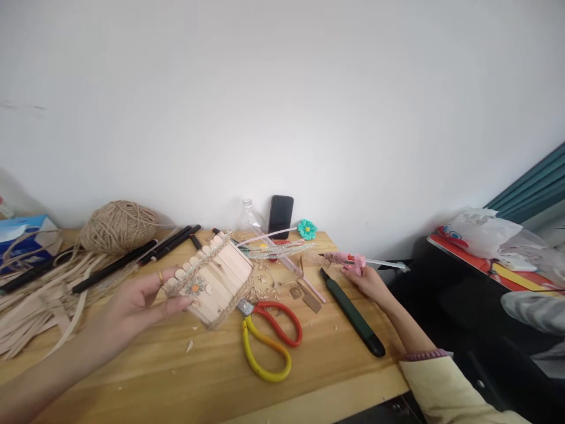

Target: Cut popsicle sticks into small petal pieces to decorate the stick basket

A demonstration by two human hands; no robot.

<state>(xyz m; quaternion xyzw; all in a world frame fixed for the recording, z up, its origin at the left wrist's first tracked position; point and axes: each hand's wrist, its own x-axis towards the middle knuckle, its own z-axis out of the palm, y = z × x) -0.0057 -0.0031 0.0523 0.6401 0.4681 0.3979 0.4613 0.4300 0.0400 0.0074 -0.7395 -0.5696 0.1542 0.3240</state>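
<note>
My left hand (148,303) grips the left end of a small popsicle-stick craft (220,274), thumb in front and fingers behind. Twine borders the craft, and a flower with an orange centre is on its face. At the right side of the table, my right hand (368,282) is closed round a pink hot glue gun (346,259), its nozzle toward the left and a clear glue stick out of its back. Scissors (269,341) with one red and one yellow handle lie under the craft's lower right corner. A dark green utility knife (353,318) lies below my right hand.
A twine ball (119,227), black pens (117,265) and wooden strips (39,312) fill the left. Behind stand a clear bottle (249,217) and a phone (281,216), with a teal flower (306,229) beside them. Wood scraps are scattered mid-table. Plastic bags (481,232) sit at far right.
</note>
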